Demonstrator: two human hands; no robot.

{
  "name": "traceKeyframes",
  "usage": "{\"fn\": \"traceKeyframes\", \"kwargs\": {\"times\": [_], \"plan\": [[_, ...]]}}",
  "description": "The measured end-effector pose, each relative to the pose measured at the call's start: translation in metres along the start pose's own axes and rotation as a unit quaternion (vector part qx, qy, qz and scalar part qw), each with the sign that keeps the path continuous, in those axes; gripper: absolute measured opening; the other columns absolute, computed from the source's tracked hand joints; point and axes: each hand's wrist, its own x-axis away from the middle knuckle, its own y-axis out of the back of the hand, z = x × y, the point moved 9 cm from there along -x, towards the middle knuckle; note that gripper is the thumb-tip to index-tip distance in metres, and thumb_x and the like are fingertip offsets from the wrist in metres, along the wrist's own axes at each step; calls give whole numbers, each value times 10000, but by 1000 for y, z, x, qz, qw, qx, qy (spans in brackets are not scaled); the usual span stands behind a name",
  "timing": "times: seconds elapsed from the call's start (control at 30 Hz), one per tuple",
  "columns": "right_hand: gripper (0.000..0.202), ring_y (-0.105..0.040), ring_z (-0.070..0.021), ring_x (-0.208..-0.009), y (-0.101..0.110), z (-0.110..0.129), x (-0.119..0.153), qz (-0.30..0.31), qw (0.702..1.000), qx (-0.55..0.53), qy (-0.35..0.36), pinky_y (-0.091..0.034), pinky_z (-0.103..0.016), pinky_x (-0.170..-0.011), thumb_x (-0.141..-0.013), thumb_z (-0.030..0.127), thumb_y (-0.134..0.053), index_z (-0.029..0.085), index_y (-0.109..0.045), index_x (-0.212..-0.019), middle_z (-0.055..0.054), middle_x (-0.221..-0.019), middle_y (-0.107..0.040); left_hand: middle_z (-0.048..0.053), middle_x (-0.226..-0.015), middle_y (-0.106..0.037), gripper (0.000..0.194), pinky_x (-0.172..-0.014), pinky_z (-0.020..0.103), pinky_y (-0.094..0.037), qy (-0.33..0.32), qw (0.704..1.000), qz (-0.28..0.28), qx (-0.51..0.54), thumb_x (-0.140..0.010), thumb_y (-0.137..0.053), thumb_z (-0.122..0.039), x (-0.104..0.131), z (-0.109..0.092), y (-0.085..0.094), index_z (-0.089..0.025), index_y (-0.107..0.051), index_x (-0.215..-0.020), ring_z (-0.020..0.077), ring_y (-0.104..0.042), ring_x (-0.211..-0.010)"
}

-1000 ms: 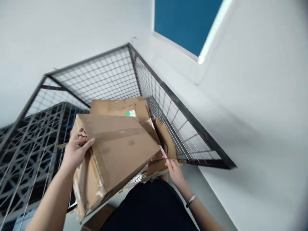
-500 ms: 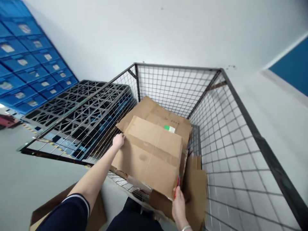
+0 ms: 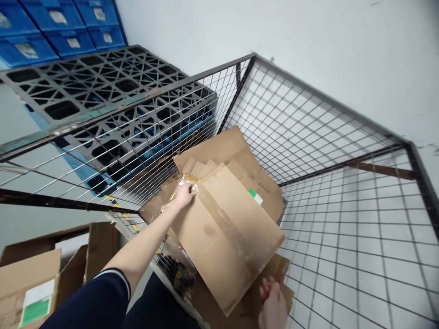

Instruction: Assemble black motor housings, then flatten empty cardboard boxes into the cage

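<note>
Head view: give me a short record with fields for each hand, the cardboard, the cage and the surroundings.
left hand: grips the far edge of the flattened box
right hand: at the box's near corner, holding something red, unclear what
box: taped, lying on other cardboard
cage: wire mesh, holds the cardboard
surroundings: black pallets, blue crates, boxes on the floor

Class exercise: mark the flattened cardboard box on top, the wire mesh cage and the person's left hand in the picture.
flattened cardboard box (image 3: 229, 237), head view, on its taped middle panel.
wire mesh cage (image 3: 343, 219), head view, on the right-hand mesh wall.
left hand (image 3: 185, 195), head view, on the back of the hand at the box's upper corner.
</note>
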Motion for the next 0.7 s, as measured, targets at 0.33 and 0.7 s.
{"fn": "traceKeyframes", "kwargs": {"times": [0.33,0.7], "plan": [[534,-602,-250,-1214,-163,255,9,221,876,230,362,-514,-369,-975,-1032,425,-265,144,-480,-1432,-141,-1383,-586,38,-931,-698,194,-825,320,-482,61,992,-34,109,-779,-691,-176,25,37,8,-178,-663,-970,190,-630,-858],[471,-711,-202,-833,-246,337,31,211,701,500,463,-538,-266,-678,-1012,136,-285,164,-410,-1466,-130,-984,-692,56,-978,-691,167,-921,370,-462,64,984,-85,143,-754,-707,-111,28,35,7,-188,-671,-898,225,-622,-953]]}}
